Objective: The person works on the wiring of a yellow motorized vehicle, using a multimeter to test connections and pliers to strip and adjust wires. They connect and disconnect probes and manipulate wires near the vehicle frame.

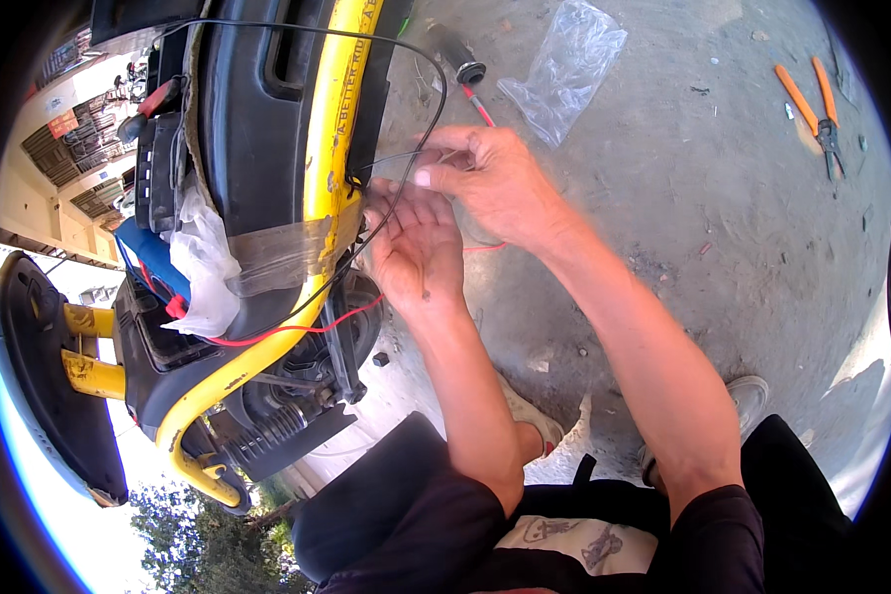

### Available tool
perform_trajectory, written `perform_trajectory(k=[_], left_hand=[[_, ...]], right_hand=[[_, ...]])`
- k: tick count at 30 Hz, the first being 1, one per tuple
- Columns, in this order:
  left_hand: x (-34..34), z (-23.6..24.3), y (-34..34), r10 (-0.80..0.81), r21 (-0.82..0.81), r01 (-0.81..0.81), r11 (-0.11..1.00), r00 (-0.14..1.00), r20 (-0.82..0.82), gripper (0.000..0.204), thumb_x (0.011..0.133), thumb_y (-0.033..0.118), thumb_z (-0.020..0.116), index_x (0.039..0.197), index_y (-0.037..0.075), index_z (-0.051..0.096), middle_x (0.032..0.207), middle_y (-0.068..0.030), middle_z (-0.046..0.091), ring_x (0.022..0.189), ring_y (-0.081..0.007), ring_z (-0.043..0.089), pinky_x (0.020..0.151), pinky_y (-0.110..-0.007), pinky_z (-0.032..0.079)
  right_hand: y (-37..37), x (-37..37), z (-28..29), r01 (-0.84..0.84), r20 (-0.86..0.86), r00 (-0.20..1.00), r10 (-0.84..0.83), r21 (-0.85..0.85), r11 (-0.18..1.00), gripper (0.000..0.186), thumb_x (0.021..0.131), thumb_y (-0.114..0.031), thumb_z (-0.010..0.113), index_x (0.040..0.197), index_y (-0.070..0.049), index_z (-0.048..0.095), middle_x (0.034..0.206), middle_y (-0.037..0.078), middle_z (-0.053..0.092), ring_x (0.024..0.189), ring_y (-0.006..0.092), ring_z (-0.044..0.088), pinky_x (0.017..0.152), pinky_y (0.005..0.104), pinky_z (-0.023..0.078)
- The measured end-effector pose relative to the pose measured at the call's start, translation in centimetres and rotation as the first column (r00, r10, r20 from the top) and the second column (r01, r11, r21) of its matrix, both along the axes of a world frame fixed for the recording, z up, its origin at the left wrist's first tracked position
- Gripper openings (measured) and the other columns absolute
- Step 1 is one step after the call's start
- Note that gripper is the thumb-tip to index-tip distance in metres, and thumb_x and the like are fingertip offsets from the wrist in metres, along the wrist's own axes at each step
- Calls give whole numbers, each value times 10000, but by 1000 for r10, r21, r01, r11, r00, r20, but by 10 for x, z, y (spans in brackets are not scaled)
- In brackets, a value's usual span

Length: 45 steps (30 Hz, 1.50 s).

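Observation:
A yellow tube (327, 178) runs along the black body of a scooter (252, 129) on my left. My right hand (495, 183) is beside it, thumb and fingers pinched together on a thin dark wire (391, 157) that leads to the tube. Just below, my left hand (416, 247) is palm up with fingers loosely extended, their tips close to a small black tie on the tube. A longer black cable (436, 124) loops in front of both hands. From the scooter's seat area a red wire (297, 328) curves toward my left wrist.
Orange-handled pliers (824, 124) lie on the dusty ground at right. A clear plastic bag (569, 74) and a black-handled tool with a red shaft (460, 59) lie ahead. Clear tape (277, 259) and white plastic (206, 272) cover part of the scooter.

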<state>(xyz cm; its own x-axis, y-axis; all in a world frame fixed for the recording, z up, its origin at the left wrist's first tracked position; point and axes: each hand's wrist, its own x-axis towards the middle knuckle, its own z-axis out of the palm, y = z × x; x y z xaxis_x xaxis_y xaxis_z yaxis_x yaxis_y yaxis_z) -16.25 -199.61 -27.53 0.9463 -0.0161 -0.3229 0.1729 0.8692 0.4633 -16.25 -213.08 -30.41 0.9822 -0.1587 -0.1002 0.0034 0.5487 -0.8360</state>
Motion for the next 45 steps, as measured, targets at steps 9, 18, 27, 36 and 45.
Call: perform_trajectory(k=[9,18,27,36,45], left_hand=[[18,0,6,-114,-16,115,993,991,64,417,900,61,703,1307,40,616,1302,-79,651,1280,-223,552,1164,-428,365],[30,4,-6,-200,-52,203,978,978,60,416,903,107,715,1300,59,597,1306,-46,624,1262,-203,549,1118,-416,404],[33,-8,-14,-221,-9,222,975,972,77,431,979,251,643,1351,52,552,1356,-68,580,1277,-221,538,1108,-405,423],[42,0,-1,-282,-120,285,951,959,41,367,1016,281,599,1318,73,587,1312,-61,628,1215,-220,592,1081,-407,461],[41,-1,-8,-209,-80,210,974,978,19,374,1019,309,595,1312,77,590,1306,-65,632,1223,-224,591,1084,-409,461]], right_hand=[[21,27,15,16,48,999,-22,132,991,225,928,-120,691,1075,47,724,928,93,742,842,136,683,790,287,563],[21,36,23,-39,59,998,36,58,998,287,926,-156,699,1110,64,692,964,121,746,876,155,691,837,308,548],[29,46,19,-23,91,996,25,-17,1000,219,935,-119,669,1049,63,712,899,129,750,842,173,708,787,329,561],[46,54,30,263,142,964,-224,-413,872,162,891,-92,626,975,23,703,909,243,708,850,404,685,774,452,540],[39,57,32,218,86,976,-202,-473,854,146,868,-72,630,923,54,680,887,277,691,845,443,680,760,485,542]])
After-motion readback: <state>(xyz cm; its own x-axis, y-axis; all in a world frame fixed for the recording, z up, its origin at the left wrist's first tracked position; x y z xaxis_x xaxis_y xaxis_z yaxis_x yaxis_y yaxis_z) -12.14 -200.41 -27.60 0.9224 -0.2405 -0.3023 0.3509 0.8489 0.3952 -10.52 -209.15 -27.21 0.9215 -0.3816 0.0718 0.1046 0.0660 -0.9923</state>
